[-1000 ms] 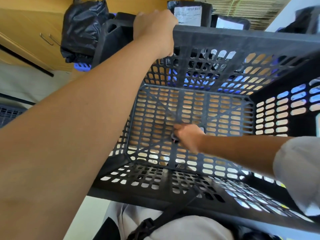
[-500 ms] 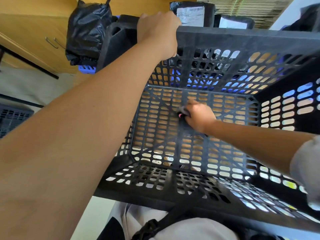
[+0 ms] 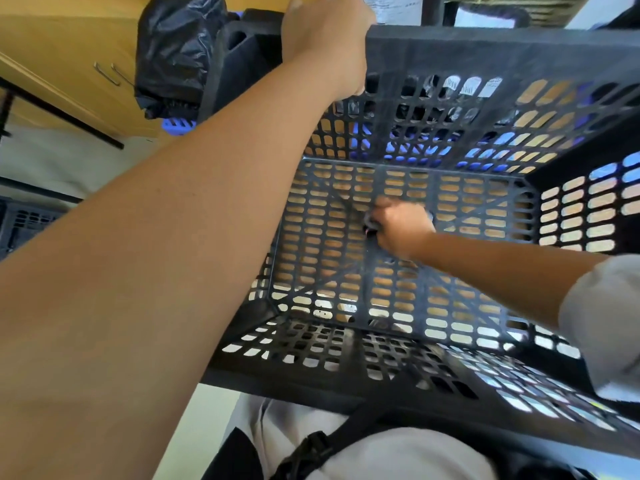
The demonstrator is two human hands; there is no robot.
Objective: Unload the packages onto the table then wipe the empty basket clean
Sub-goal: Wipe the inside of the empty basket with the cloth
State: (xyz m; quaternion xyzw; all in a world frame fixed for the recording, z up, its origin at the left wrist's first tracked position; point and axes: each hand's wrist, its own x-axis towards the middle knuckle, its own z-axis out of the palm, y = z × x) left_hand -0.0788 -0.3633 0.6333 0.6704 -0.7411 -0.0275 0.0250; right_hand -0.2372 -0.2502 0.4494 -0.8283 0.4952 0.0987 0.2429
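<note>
A black perforated plastic basket (image 3: 491, 53) fills the view, with nothing inside but my right arm. My left hand (image 3: 325, 39) grips its far rim at the top. My right hand (image 3: 401, 226) is down on the basket floor, curled around a small dark wiping thing (image 3: 370, 227) with a touch of pink, mostly hidden by the fingers. Black packages with white labels (image 3: 394, 8) lie beyond the far rim, partly cut off by the frame.
A black plastic bag (image 3: 173, 53) sits at the upper left on a blue crate (image 3: 178, 126). Wooden cabinets (image 3: 59, 74) stand behind it. Another dark crate (image 3: 24, 223) is at the left edge. My lap and a black strap (image 3: 318, 445) lie below.
My right hand swept from the floor's middle toward the far side, then back a little toward the centre. My left hand keeps its grip on the rim.
</note>
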